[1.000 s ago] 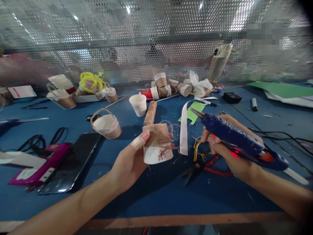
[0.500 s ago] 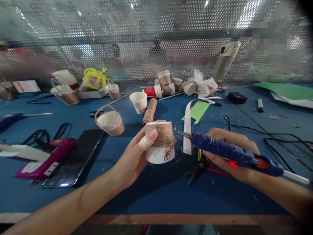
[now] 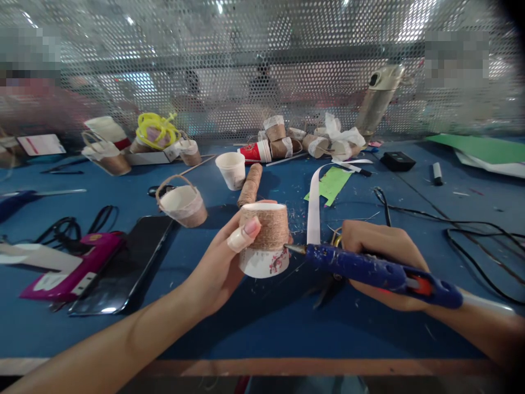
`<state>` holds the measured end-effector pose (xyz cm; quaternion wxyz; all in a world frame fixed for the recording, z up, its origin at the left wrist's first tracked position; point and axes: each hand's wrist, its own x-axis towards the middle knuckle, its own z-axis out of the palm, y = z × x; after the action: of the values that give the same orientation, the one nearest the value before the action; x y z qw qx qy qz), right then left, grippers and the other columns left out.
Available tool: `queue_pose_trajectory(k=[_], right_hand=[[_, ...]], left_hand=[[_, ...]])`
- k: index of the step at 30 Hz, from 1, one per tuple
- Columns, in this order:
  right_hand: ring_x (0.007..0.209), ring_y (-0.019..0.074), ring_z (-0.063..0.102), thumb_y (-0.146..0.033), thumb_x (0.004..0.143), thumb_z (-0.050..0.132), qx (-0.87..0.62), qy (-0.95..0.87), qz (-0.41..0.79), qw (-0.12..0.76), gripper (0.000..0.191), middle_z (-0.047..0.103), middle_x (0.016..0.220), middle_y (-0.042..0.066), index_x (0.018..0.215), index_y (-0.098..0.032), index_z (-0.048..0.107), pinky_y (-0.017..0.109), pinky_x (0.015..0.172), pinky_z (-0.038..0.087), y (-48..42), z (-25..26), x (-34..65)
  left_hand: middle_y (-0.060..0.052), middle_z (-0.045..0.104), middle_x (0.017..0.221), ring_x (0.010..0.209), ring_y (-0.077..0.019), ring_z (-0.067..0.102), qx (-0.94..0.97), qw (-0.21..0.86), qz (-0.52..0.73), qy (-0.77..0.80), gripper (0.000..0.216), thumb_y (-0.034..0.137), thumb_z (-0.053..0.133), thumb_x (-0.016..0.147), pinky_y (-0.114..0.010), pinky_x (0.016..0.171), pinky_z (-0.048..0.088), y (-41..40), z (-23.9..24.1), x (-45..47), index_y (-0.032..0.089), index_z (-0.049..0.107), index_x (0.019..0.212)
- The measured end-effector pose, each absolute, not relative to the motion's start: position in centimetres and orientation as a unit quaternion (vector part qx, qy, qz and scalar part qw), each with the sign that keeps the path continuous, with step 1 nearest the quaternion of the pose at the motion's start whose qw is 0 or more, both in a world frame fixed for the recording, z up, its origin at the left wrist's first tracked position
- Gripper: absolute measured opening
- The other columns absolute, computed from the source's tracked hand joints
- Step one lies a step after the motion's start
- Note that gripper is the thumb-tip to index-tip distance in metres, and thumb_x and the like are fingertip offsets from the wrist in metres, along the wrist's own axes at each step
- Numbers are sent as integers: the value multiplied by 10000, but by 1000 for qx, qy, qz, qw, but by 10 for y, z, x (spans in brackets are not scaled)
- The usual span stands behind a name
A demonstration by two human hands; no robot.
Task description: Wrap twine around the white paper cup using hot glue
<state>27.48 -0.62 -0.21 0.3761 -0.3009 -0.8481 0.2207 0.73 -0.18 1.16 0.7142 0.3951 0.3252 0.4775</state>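
My left hand (image 3: pixel 223 254) grips a paper cup (image 3: pixel 264 264), held upside down and wound with brown twine over its upper part. Below the twine, white paper with a pink blossom print shows. A bandage wraps the left thumb. In my right hand (image 3: pixel 385 257) is a blue glue gun (image 3: pixel 369 271), its metal nozzle at the right side of the cup, by the lower edge of the twine. Behind the cup lies a roll of twine (image 3: pixel 250 185). Scissors (image 3: pixel 328 287) lie partly hidden beneath the glue gun.
A small twine basket (image 3: pixel 184 207) and a white cup (image 3: pixel 232 171) stand behind my left hand. At left lie a phone (image 3: pixel 123 262) and a magenta power strip (image 3: pixel 77 268). A white strip (image 3: pixel 314 210), green paper (image 3: pixel 334 185) and a black cable (image 3: pixel 451 219) lie right.
The glue gun has moved left and down, bringing its nozzle to the twine's lower edge on the cup. The cup has shifted slightly left in my left hand.
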Motion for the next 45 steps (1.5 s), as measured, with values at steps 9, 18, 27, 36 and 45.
queue_pose_trajectory(k=[9, 18, 27, 36, 45], right_hand=[[592, 113, 408, -79, 845, 599, -300, -865, 150, 372, 264, 458, 695, -49, 785, -248, 406, 273, 578, 313, -11, -2, 270], [620, 110, 380, -126, 755, 638, -278, -875, 141, 370, 255, 441, 716, -52, 809, -240, 417, 252, 568, 308, -10, -6, 272], [620, 95, 388, -99, 683, 658, -281, -880, 130, 360, 313, 448, 727, -63, 818, -235, 411, 229, 560, 307, -7, -9, 276], [623, 105, 389, -152, 716, 661, -274, -877, 134, 371, 256, 452, 728, -56, 816, -231, 440, 236, 559, 314, -9, -7, 271], [604, 98, 403, -100, 681, 671, -275, -875, 133, 375, 301, 470, 721, -59, 809, -233, 433, 230, 552, 319, -6, -9, 275]], left_hand=[[-68, 763, 1066, 911, -229, 736, 418, 693, 470, 353, 568, 497, 861, 789, -297, 738, 619, 1, 3, 5, 261, 680, 1273], [-42, 692, 1136, 897, -195, 673, 452, 631, 488, 400, 508, 473, 890, 757, -285, 713, 593, -3, 7, 10, 289, 699, 1189], [-37, 700, 1112, 893, -198, 685, 447, 627, 505, 390, 486, 474, 877, 773, -302, 743, 598, -1, 4, 7, 299, 698, 1190], [-35, 694, 1263, 1027, -223, 669, 466, 606, 503, 403, 470, 434, 864, 799, -312, 827, 584, -2, 4, 8, 325, 712, 1230], [-66, 730, 1249, 1156, -289, 660, 421, 626, 520, 401, 522, 489, 830, 811, -335, 893, 553, 0, 6, 8, 257, 719, 1266]])
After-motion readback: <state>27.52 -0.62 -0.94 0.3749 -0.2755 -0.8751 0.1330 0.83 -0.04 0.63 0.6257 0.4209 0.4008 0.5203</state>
